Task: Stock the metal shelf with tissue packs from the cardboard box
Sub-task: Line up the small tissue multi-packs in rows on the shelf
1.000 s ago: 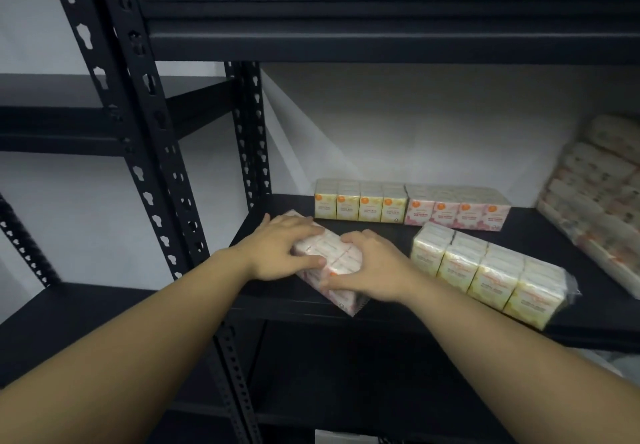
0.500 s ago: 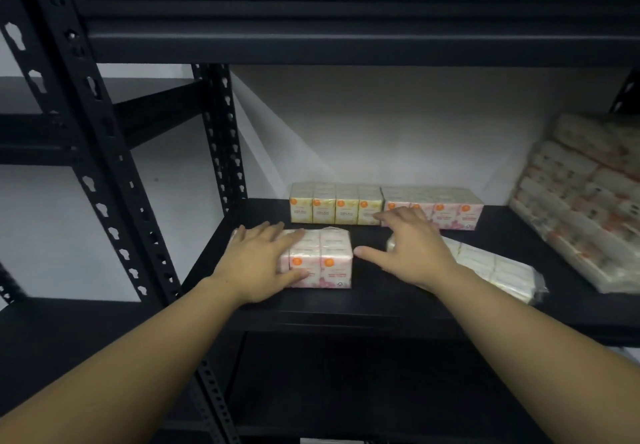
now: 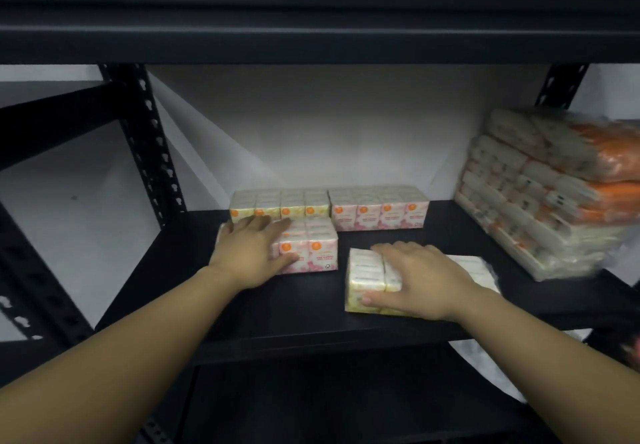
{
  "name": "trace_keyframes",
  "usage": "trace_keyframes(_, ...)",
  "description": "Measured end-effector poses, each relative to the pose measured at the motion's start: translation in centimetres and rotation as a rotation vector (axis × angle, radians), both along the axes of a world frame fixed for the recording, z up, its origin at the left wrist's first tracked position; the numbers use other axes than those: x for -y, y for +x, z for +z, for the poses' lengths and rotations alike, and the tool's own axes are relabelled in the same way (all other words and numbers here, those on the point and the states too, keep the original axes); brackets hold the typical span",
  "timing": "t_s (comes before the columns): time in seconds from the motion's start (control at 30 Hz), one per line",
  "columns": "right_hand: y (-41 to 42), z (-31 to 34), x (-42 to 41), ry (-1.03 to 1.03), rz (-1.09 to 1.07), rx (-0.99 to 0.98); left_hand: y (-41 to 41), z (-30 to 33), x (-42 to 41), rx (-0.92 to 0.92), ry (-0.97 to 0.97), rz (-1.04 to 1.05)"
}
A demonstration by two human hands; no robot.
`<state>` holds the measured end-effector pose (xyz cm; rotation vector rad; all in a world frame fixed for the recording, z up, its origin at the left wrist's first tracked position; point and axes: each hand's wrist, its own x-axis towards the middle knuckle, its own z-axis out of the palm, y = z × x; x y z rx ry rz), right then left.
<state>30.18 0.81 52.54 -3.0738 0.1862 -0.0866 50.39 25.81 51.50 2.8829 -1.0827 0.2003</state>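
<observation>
Left hand: the left hand (image 3: 251,253) lies flat, fingers straight, on the pink plastic-wrapped tissue pack (image 3: 310,249) mid-frame.
Right hand: the right hand (image 3: 414,279) curls over the yellow plastic-wrapped tissue pack (image 3: 367,281), thumb on its front (a loose hold).
Shelf: both packs sit on the black metal shelf board (image 3: 304,308), centre frame.

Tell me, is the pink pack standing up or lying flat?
Standing up: the pink pack shows its printed front, resting on the shelf.

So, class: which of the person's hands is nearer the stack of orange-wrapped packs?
Right. The right hand lies closer to the stack; the left hand is farther left.
</observation>
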Motion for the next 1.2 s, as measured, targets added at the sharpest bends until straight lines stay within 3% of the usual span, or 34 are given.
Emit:
trace_keyframes(0.2, 0.7, -0.3, 0.0, 0.065, 0.004, 0.069, -1.0, 0.3, 7.4, -0.058, -0.027, -0.119)
trace_keyframes(0.3, 0.8, -0.3, 0.1, 0.255, -0.028, 0.19, -1.0, 0.5, 9.1, -0.142, -0.07, -0.145)
trace_keyframes(0.47, 2.4, 0.6, 1.8, 0.578, -0.193, 0.465, -3.9, 1.1, 7.5, -0.158, -0.513, -0.189)
trace_keyframes(0.53, 3.5, 1.2, 2.6, 0.627, -0.192, 0.436, -6.5, 0.8, 6.6, -0.164, -0.614, -0.312)
trace_keyframes(0.7, 7.1, 2.2, 2.9, 0.635, -0.127, 0.269, -9.5, -2.4, 5.4, -0.243, -0.379, -0.518)
trace_keyframes(1.2, 13.7, 1.5, -3.5, 0.585, 0.024, 0.133, -4.9, -2.9, -9.6, -0.141, -0.498, -0.202)
